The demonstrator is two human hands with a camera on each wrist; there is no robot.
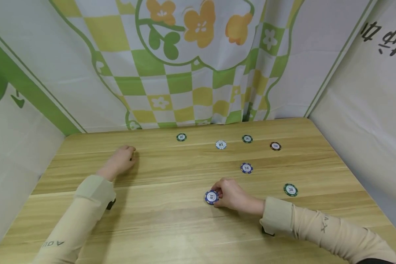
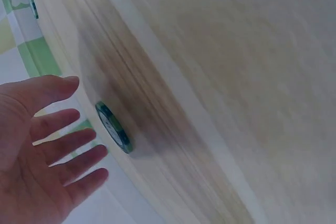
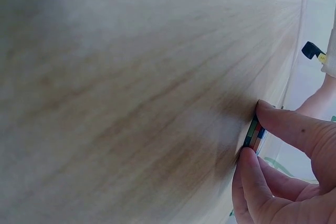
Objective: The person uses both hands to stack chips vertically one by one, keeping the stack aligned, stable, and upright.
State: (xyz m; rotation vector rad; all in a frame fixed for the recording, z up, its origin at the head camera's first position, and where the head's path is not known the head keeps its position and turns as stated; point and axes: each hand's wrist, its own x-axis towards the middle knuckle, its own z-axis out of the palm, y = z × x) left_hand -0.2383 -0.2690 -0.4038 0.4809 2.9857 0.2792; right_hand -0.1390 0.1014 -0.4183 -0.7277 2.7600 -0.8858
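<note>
Over the woodgrain table (image 1: 161, 227) by checked cloth (image 1: 179, 83), left hand (image 1: 120, 162) is relaxed, right hand (image 1: 233, 196) pinches stacked chips (image 1: 211, 197).

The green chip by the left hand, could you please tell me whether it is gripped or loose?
Loose: in the left wrist view, the left hand is beside the green chip, its fingers clear of it.

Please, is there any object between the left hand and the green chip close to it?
No, nothing visible stands between the left hand and the green chip; its fingers are right beside the chip.
</note>
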